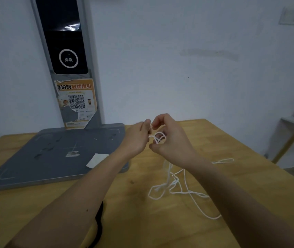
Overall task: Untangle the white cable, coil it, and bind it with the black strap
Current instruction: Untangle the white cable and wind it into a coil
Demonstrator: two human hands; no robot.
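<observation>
Picking at a knot, the left hand (136, 138) and right hand (169, 138) pinch the white cable (175, 185); its slack sprawls tangled on the counter (214, 140) at five o'clock; black strap (99, 224) unused at seven.

White cable (175, 183) tangled on table – one end lifted, black strap (98, 224) lying nearer

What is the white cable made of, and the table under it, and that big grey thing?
The white cable looks like soft braided cord, maybe cotton or nylon: it is matte and flops into limp loops. The table looks like wood with a smooth finish: yellow-brown with faint grain and darker spots. The grey base seems painted metal or hard plastic: flat, matte and scuffed; which one is unclear.
</observation>
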